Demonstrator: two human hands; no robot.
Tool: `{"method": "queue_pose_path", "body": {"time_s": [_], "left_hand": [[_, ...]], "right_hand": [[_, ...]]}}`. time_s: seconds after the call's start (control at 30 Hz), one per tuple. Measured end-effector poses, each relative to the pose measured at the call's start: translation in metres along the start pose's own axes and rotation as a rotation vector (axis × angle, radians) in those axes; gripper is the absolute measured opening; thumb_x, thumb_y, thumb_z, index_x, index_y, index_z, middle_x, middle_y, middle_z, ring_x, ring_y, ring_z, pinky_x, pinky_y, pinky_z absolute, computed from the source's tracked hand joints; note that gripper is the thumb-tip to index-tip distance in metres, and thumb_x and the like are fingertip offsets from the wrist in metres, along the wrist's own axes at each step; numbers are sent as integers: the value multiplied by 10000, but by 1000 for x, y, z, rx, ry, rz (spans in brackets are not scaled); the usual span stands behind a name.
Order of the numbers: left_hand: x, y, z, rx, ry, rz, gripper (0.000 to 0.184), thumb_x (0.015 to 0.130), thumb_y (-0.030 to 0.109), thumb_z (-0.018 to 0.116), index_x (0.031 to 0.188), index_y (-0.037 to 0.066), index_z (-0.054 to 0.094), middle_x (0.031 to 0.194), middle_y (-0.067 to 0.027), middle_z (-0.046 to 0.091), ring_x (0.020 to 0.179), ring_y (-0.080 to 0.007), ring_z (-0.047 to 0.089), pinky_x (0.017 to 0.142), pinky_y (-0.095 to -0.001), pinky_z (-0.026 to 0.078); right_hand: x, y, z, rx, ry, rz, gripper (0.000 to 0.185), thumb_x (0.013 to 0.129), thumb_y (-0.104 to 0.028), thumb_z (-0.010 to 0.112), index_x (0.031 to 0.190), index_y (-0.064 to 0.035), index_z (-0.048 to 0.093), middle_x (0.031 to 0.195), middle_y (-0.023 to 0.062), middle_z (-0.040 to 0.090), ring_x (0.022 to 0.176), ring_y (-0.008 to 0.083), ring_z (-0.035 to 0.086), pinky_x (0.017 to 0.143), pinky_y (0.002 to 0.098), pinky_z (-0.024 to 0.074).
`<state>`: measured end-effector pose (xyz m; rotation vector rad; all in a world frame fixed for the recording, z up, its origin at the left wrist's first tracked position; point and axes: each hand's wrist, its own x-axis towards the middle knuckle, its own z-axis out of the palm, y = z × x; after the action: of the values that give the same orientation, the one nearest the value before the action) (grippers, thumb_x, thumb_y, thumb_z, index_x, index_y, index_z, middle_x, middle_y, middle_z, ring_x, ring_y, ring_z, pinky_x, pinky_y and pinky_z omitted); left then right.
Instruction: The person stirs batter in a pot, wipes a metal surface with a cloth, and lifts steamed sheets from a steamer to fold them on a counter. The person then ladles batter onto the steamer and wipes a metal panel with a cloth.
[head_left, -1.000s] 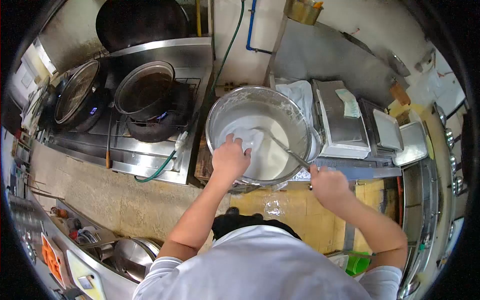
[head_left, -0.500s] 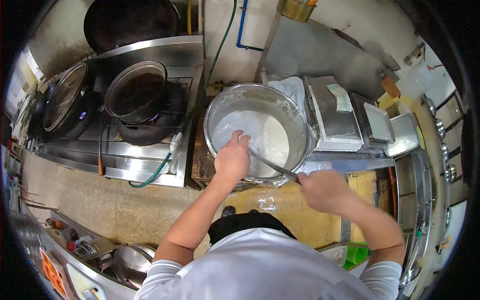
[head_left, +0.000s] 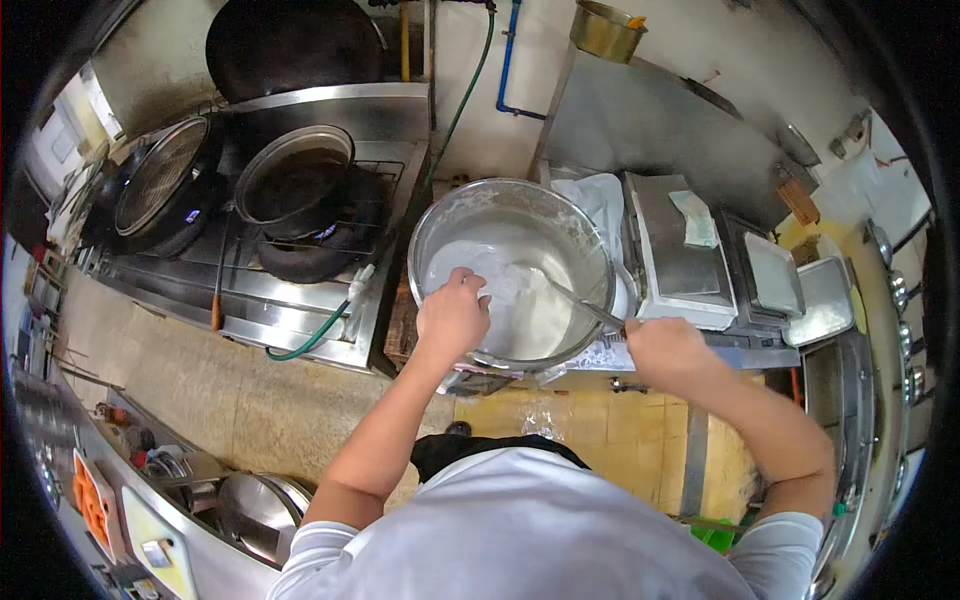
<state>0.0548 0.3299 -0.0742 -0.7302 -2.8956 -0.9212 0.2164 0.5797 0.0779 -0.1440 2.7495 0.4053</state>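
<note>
Orange-food tray: far L of L hand & nearer the body
Mesh strainer: far L of L hand & beyond it, tilted over a dark round vessel
Wood-handled tool: L of L hand, lying on stove, handle end twd the body
Pan w/ dark liquid: beyond L hand, to its L, on a burner
Green hose: L of L hand, loose end over stove's front edge
L hand: over pot's near-L rim, fingers bent & a bit apart, reaching inside; can't tell if they grip anything
Steel pot: btwn the 2 hands, partly under L hand
White liquid: in pot, R of L hand, surface rippled
Long-handled utensil: slants from R hand over pot's R rim into liquid; head sunk, shape hidden
White cloth or bag: beyond R hand, to its L, by pot's far R side
R hand: fist clamped round utensil's handle, just outside pot
Steel-topped unit: just beyond R hand, sm greenish cloth on top
Metal tray: R of R hand, farther off
</note>
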Motion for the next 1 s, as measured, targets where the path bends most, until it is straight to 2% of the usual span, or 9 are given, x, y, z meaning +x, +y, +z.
{"method": "queue_pose_path", "body": {"time_s": [0.1,0.13,0.23,0.33,0.4,0.53,0.63,0.83,1.0], "left_hand": [[-2,2,2,7,28,-9,285,914,247,726,1150,89,744,1307,-110,659,1012,-377,724,887,-490,581],[-2,3,2,10,43,-11,285,909,251,733,1143,88,747,1292,-109,667,1010,-373,725,885,-487,581],[-3,4,4,13,92,-3,273,900,252,744,1118,87,752,1249,-104,688,1005,-362,726,880,-476,584],[-3,7,1,-5,72,-25,257,899,247,744,1097,83,755,1219,-106,701,1005,-363,724,876,-471,586],[-3,10,0,7,66,-30,257,898,250,744,1092,82,755,1219,-109,701,1007,-362,723,876,-469,586],[-2,11,1,20,76,-38,260,903,257,741,1094,81,757,1224,-107,702,1012,-361,723,880,-469,586],[-3,13,-2,41,56,-58,262,911,266,738,1098,83,759,1226,-99,704,1013,-360,724,884,-468,586],[-1,10,2,36,59,-75,268,926,302,741,1107,105,754,1221,-81,711,1028,-365,714,900,-462,576],[-1,10,0,13,63,-76,271,925,293,739,1109,94,750,1215,-85,714,1029,-367,713,901,-462,573]], "right_hand": [[-2,14,-55,54,-200,-84,181,881,-106,639,906,40,742,940,242,752,908,394,757,803,467,612],[0,12,-71,132,-259,32,203,895,-118,622,927,21,766,1001,250,750,958,421,739,849,498,592],[5,20,-81,126,-343,-47,268,986,-253,608,1046,-54,777,1001,250,745,989,427,723,882,525,574],[9,13,-40,213,-291,-109,298,994,-256,593,1068,-21,759,981,256,743,948,450,723,869,527,577],[12,-6,2,187,-149,-171,319,960,-196,613,1140,49,708,920,268,738,874,436,743,785,511,603],[19,-30,61,-21,189,-118,392,851,-93,668,1183,112,629,808,205,733,784,281,781,587,397,628],[25,-14,74,-44,224,-29,372,853,-86,666,1169,109,636,829,214,738,793,281,783,601,395,630],[12,33,-7,-60,-67,-215,242,868,-89,667,1047,52,747,927,224,752,825,355,776,689,462,627],[3,25,-75,71,-290,-162,224,938,-160,625,990,28,736,921,267,740,899,444,738,822,523,591]]}}
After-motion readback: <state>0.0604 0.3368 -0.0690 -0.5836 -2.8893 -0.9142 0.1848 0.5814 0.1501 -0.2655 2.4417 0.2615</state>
